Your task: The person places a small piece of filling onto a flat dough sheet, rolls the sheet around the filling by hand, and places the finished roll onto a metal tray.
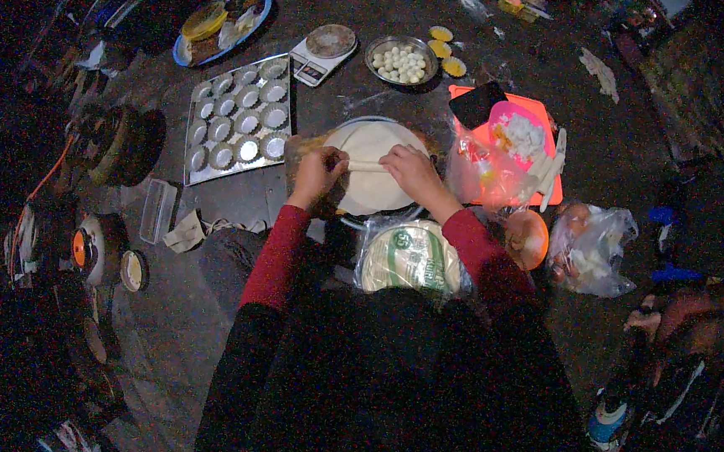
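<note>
From my remote seat: my left hand (319, 173) has its fingers curled almost closed around the left end of a thin rolling pin (368, 167), and my right hand (412, 170) is curled the same way over the right end; whether the fingertips fully meet beneath the pin I cannot tell. The rolling pin lies level between the two hands, at 3 o'clock of the left and 9 o'clock of the right, touching both. It rests across a pale round sheet of dough (372, 170), which spreads from under the fingers toward 12 and 6 o'clock and lies on a round board (419, 137).

Surroundings, read from the dough sheet:
- 9 o'clock: a metal tray of small fluted tart moulds (237, 120), just beside the board
- 11 o'clock: a kitchen scale (324, 51) with a flat dish on top
- further at 10 o'clock: a blue-rimmed plate (223, 21) with yellow items
- 12 o'clock: a metal bowl of small white balls (401, 61), with three yellow discs (441, 49) beside it at 2 o'clock
- 3 o'clock: an orange cutting board (546, 121) bearing a pink bowl (516, 129) of white pieces, and a clear plastic bag (487, 174) touching its near edge
- 6 o'clock: a wrapped stack of flat rounds (411, 259), between my red sleeves
- 4 o'clock: a second plastic bag (593, 247), well apart
</note>
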{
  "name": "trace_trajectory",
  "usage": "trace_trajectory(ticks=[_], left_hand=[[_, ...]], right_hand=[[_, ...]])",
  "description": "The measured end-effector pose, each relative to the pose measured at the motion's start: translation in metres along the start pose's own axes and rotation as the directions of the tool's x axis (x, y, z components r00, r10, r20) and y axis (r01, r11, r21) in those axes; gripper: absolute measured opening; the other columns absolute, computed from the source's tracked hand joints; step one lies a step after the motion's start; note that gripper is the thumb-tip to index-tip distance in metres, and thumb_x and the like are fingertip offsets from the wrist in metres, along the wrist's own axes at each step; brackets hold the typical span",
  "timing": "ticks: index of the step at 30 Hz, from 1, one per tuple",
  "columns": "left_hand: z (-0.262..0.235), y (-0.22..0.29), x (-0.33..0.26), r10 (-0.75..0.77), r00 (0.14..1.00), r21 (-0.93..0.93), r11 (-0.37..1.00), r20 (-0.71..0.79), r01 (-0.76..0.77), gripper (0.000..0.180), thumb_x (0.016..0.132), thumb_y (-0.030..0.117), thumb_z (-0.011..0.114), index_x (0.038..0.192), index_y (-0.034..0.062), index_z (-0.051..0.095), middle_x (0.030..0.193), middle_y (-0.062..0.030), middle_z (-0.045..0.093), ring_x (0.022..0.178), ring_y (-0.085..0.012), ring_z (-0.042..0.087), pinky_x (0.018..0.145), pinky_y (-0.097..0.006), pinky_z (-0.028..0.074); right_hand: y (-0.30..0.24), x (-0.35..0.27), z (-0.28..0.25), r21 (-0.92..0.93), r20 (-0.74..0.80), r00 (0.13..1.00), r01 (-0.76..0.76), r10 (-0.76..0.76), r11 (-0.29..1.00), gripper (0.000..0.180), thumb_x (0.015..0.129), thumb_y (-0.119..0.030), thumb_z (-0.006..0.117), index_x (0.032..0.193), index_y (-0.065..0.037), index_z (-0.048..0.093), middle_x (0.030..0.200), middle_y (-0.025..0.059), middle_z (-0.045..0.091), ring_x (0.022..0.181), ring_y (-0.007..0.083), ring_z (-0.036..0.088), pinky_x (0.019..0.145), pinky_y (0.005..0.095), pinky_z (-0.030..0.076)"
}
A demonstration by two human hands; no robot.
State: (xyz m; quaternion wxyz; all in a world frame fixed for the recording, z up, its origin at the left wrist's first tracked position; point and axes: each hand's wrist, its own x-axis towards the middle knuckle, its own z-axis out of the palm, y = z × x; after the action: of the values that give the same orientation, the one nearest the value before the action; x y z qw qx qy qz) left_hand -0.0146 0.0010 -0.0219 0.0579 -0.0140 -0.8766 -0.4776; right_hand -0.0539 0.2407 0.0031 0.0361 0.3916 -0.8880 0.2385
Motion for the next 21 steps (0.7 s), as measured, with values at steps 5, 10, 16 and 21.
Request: trace_trajectory(ticks=[5,10,16,21], left_hand=[[-0.006,0.005,-0.004,0.036,0.999,0.165,0.986,-0.007,-0.034,0.021,0.079,0.017,0.072,0.093,0.001,0.069,0.083,-0.0161,0.068,0.074,-0.0303,0.066,0.069,-0.038,0.052],[-0.008,0.022,-0.01,0.133,0.989,0.265,0.953,0.059,-0.144,0.021,0.077,0.016,0.073,0.094,0.0031,0.069,0.087,-0.0158,0.065,0.081,-0.0327,0.064,0.073,-0.041,0.051],[-0.009,0.017,-0.012,0.11,0.989,0.225,0.966,0.094,-0.129,0.02,0.078,0.013,0.071,0.096,0.0041,0.069,0.091,-0.0155,0.063,0.085,-0.0339,0.062,0.075,-0.042,0.05],[0.002,0.018,-0.026,0.023,1.0,0.037,0.999,-0.02,-0.023,0.028,0.078,0.009,0.067,0.106,0.004,0.065,0.103,-0.0172,0.06,0.094,-0.0358,0.059,0.081,-0.042,0.049]], right_hand=[[-0.008,0.001,-0.001,0.04,-0.027,1.0,0.007,-0.005,0.999,0.017,0.085,-0.023,0.062,0.094,-0.01,0.068,0.093,0.0065,0.059,0.095,0.0263,0.057,0.084,0.0388,0.049],[0.0,-0.001,0.003,0.088,-0.009,0.998,-0.055,0.056,0.995,0.017,0.083,-0.021,0.066,0.093,-0.007,0.069,0.092,0.0084,0.06,0.093,0.0283,0.058,0.083,0.0395,0.049],[0.0,-0.007,0.008,0.19,0.063,0.988,-0.151,0.141,0.97,0.019,0.083,-0.022,0.067,0.093,-0.006,0.07,0.091,0.0112,0.062,0.091,0.0308,0.06,0.081,0.0404,0.049],[-0.005,-0.009,0.013,0.196,0.024,0.99,-0.143,0.141,0.97,0.019,0.082,-0.02,0.068,0.091,-0.003,0.069,0.087,0.0125,0.061,0.085,0.0307,0.061,0.077,0.0385,0.049]])
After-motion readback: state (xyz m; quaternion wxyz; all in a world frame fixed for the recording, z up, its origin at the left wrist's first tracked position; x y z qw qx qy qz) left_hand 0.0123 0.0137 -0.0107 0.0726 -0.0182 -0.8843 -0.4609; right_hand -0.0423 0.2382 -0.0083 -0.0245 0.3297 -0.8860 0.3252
